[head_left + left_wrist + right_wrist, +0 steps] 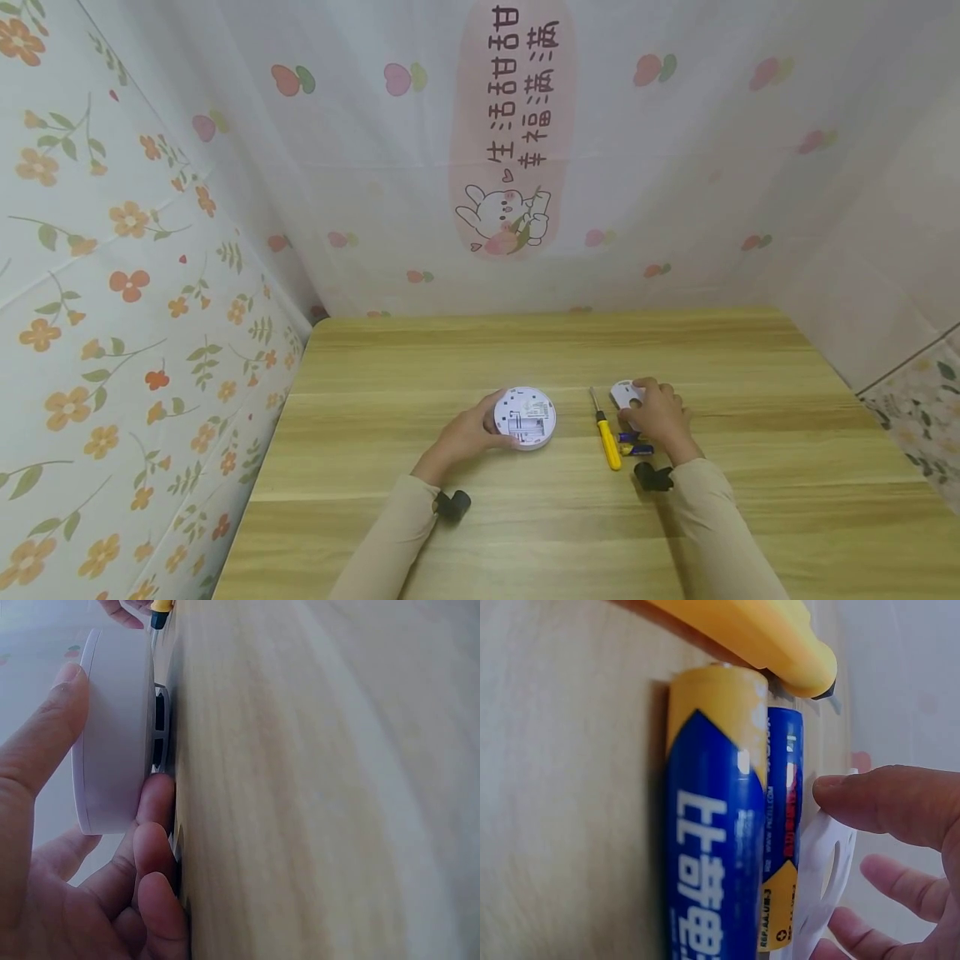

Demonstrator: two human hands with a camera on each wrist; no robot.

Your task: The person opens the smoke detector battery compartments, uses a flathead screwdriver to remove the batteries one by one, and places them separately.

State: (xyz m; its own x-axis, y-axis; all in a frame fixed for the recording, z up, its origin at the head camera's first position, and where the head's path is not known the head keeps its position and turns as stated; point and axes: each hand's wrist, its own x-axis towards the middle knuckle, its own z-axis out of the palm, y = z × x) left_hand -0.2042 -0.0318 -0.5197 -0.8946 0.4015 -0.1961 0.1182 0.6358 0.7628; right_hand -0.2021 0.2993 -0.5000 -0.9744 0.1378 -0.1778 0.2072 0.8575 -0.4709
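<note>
My left hand (467, 432) grips a round white battery-powered device (527, 402) by its left side. The thumb lies on its rim and curled fingers tuck under it in the left wrist view. Its upward face shows an open battery compartment with metal contacts. Farther right, my right hand (662, 414) holds a thin white plate with cut-out holes (622, 392) by its edge, the thumb on top. Just below that plate lie two blue and yellow AA batteries (716, 802), side by side on the table. The right palm hides part of the plate.
A yellow-handled screwdriver (609, 442) lies between the two hands, its tip pointing away. The wood-grain table (360, 500) ends at a patterned curtain (337, 192) behind and on the left. A black wrist mount (453, 506) is on each forearm.
</note>
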